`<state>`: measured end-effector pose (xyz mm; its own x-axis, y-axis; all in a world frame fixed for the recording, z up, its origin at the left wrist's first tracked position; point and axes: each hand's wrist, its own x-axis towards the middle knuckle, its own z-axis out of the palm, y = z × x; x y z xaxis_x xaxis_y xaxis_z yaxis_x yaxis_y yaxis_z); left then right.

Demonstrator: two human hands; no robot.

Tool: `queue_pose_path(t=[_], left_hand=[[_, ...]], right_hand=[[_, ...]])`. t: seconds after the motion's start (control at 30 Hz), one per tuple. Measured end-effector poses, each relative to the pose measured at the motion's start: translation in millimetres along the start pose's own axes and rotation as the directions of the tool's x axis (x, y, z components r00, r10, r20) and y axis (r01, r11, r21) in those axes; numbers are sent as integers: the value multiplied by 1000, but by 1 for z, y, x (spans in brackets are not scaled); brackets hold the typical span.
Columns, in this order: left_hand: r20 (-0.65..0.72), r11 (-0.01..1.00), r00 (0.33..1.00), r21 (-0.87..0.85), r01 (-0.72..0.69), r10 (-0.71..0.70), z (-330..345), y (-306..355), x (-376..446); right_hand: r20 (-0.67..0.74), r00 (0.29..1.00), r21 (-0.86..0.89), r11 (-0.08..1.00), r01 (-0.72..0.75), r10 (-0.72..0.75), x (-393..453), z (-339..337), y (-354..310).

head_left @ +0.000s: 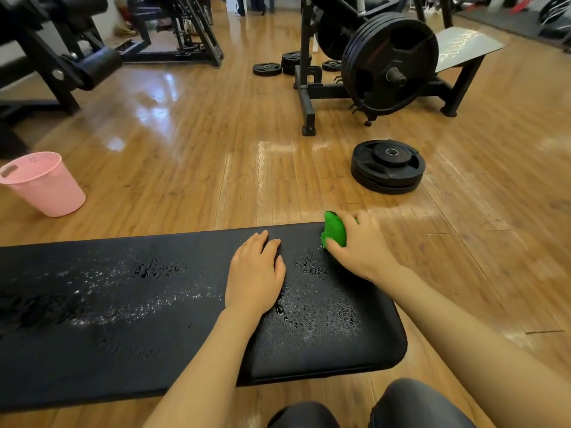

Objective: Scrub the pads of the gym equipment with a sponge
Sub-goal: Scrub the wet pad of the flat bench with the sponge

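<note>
1. Right now your right hand [360, 248] grips the green sponge [334, 229], fingers curled round it, at the bench pad's [123, 319] far edge, right of centre frame.
2. Your left hand [255, 273] rests flat on the wet pad, fingers straight, holding nothing.
3. Left of frame, a pink bucket [46, 186] stands on the wooden floor [200, 156].

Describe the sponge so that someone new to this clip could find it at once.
Start at the long black bench pad across the foreground and follow it to its far right corner. There the right hand grips the sponge against the pad's edge. It is the only bright green thing in view; the left hand beside it lies flat, holding nothing.
</note>
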<state>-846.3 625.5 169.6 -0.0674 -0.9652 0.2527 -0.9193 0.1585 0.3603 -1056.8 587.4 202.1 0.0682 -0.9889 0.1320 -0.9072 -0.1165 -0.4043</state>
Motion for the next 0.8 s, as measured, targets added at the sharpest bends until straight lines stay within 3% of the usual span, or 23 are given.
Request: queue_pose_path(t=[0.1, 0.17, 0.27, 0.4, 0.47, 0.53, 0.67, 0.8], left_hand=[[-3, 1000, 1000, 3, -2, 2, 0, 0, 1], [-8, 1000, 1000, 4, 1, 0, 1, 0, 1], [-9, 1000, 1000, 7, 4, -3, 1, 1, 0], [-17, 1000, 1000, 6, 0, 0, 1, 0, 1], [-11, 1000, 1000, 9, 2, -2, 1, 0, 1], [-2, 1000, 1000, 8, 7, -7, 1, 1, 1], [-4, 1000, 1000, 4, 10, -10, 0, 1, 0], [3, 1000, 1000, 8, 11, -11, 0, 2, 0]], right_hand=[[-24, 995, -374, 924, 82, -98, -15, -10, 3], [-86, 984, -505, 859, 91, -155, -19, -13, 5], [-149, 952, -359, 911, 200, -268, -16, -9, 9], [33, 947, 120, 942, 314, -320, -19, 3, 13], [56, 938, 127, 934, 334, -343, -20, 9, 17], [-10, 944, 115, 938, 327, -328, -13, 14, 20], [-142, 974, 135, 972, 194, -175, 5, 14, 13], [-125, 975, 70, 979, 191, -182, 0, 21, 8]])
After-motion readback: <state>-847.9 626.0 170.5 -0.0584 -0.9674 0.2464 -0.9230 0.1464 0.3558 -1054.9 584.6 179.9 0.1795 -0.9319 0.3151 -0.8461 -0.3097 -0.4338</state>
